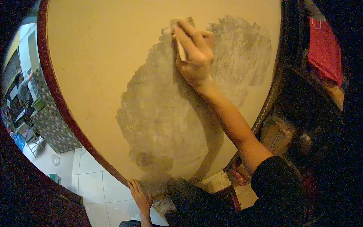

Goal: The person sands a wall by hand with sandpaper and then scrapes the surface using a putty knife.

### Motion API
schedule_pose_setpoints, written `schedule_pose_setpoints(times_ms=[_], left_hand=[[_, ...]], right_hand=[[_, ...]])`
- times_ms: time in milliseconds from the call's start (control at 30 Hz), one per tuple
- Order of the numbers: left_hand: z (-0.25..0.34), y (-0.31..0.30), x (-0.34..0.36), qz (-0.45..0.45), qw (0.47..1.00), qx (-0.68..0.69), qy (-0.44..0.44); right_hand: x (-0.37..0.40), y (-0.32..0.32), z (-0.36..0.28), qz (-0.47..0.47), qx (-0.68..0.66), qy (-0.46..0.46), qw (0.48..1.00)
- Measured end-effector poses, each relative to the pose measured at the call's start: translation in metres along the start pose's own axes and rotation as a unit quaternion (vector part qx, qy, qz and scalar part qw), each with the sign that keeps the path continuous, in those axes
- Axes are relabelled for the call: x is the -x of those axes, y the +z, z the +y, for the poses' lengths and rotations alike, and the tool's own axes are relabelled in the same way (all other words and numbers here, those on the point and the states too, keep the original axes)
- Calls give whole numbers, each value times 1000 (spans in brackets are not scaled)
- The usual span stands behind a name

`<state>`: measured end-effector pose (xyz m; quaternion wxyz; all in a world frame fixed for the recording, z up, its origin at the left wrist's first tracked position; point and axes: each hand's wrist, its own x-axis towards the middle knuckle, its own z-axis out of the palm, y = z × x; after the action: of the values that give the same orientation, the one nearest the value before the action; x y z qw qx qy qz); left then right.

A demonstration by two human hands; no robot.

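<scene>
Gripping pale tool (182, 50) w/ R hand (196, 55) at ragged grey patch (162, 109), L fingers (135, 186) outstretched.

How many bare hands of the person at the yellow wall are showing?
2. The right hand holds a pale flat tool near the top of a rough grey patch; the left hand is lower, at the dark red trim.

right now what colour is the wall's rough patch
The rough patch is grey, clearest in head view.

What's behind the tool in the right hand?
Behind the tool is the wall: its grey patch shows below, yellow surface above. The spot directly covered by the tool and right hand cannot be seen.
</scene>
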<state>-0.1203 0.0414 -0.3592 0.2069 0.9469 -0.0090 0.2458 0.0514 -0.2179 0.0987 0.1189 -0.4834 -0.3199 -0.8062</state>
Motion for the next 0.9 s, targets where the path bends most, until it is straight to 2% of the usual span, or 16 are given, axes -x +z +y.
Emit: schedule_pose_setpoints(times_ms=[67,133,200,267,333,367,400,467,500,567,633,733,800,833,900], left_hand=[[-1,-4,0,-6,1000,-4,-3],[0,-2,2,-11,1000,-5,-10],[-5,-1,2,-3,1000,-12,3],[-1,-8,2,-13,1000,-3,-3],[1,-7,1,-16,1000,18,-15],[-1,-2,2,-9,1000,11,-13],[-3,0,2,-4,1000,-1,-7],[-5,4,2,-7,1000,-1,-2],[-7,3,3,-8,1000,-3,-3],[-4,-4,-1,-5,1000,11,-1],[2,-7,3,3,999,35,-9],[-2,-2,2,1,1000,2,3],[-7,6,3,18,1000,6,1],[-11,4,3,18,1000,1,1],[0,-1,1,14,1000,15,-6]], right_hand=[[-2,2,2,41,32,65,996],[-1,3,-9,34,40,73,996],[3,4,-18,-49,-42,-15,998],[1,-4,-19,-58,-25,-14,998],[-7,-4,-10,33,24,155,987],[-10,-2,-3,24,79,45,996],[-4,0,-7,23,80,43,996],[9,1,-26,-88,-73,-26,993],[11,3,-20,-73,-44,-74,994],[12,7,-17,-72,-46,-78,993],[9,5,14,-77,-55,-98,991],[24,5,-23,-82,-48,-126,987],[29,3,-25,-85,-36,-135,987],[21,15,-1,-84,-33,-137,986],[23,-11,35,-85,-36,-154,984]])
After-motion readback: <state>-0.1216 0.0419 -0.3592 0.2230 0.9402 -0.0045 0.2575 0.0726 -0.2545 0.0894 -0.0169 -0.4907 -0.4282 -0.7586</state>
